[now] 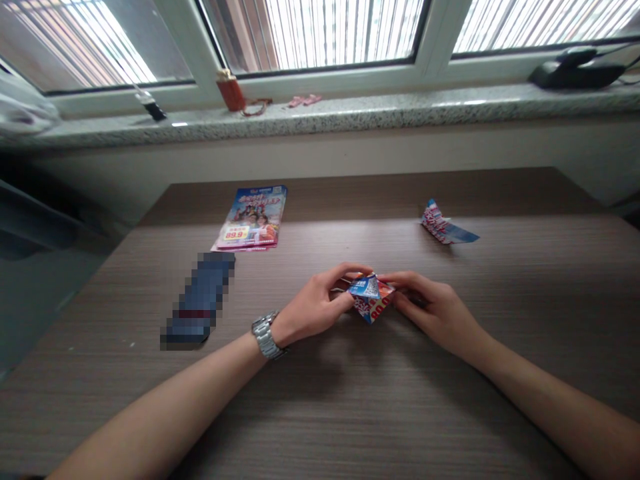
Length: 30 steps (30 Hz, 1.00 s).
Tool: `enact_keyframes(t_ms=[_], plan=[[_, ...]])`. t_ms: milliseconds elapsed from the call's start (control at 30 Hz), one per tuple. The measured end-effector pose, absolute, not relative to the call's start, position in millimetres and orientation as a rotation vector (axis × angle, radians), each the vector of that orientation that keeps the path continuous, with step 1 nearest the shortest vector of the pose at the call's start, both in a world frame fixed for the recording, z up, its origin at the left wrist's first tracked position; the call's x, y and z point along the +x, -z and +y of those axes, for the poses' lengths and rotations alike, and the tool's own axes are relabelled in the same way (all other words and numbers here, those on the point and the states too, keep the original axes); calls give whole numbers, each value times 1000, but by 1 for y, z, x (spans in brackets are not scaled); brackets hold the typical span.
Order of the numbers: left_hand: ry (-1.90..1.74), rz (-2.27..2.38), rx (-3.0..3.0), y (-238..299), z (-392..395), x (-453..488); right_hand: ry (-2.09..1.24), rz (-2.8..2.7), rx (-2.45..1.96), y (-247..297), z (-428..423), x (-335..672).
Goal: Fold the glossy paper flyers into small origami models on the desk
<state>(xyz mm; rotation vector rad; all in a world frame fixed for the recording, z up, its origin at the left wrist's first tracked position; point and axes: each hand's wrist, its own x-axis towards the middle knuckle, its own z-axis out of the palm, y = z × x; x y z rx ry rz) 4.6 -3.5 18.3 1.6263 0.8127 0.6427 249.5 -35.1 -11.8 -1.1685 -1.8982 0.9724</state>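
A small folded paper (371, 299), printed in blue, red and white, sits between my two hands above the middle of the table. My left hand (320, 300), with a metal watch (269, 335) on its wrist, pinches the paper's left side between thumb and fingers. From the other side, my right hand (433, 307) grips the right corner with thumb and forefinger. The paper is creased into a diamond-like shape with its point towards me. My fingers hide its left and right edges.
Printed flyers (256, 217) lie stacked at the back left of the table (320, 413), with a blurred-out dark phone-like object (203, 300) nearer me. Another folded paper piece (445, 227) rests back right. On the windowsill (380, 117) stand a red-brown container (231, 91) and a black device (577, 70).
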Motion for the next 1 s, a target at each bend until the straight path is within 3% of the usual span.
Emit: enact_keyframes(t_ms=[567,767,1000], plan=[[-702,900,1643,-14,-3,7,-1037,-1889,-1152,3,-38,243],[-701,896,1656,-13,-6,8,-1296,-1622,-1126,3,-37,237],[-728,868,1510,-11,-8,9,-1321,-1610,-1119,4,-39,237]])
